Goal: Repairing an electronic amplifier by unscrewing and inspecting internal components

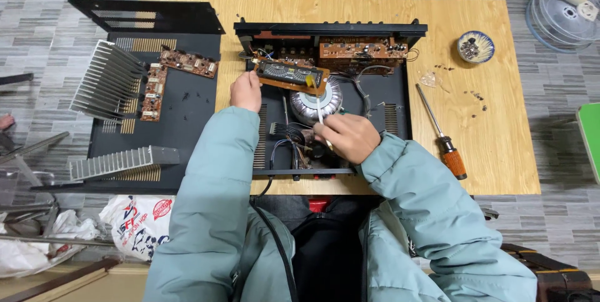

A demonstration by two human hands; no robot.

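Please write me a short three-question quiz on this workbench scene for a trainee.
1. True or false: the left hand holds up a display board over the open amplifier chassis.
2. Which tool lies free on the wooden table? A) pliers B) an orange-handled screwdriver C) a hammer
3. Fill in: the small bowl of loose parts stands to the ___ of the chassis.

Key: 1 true. 2 B; it lies just right of the chassis, while the right hand holds a thin tool above the round transformer. 3 right.
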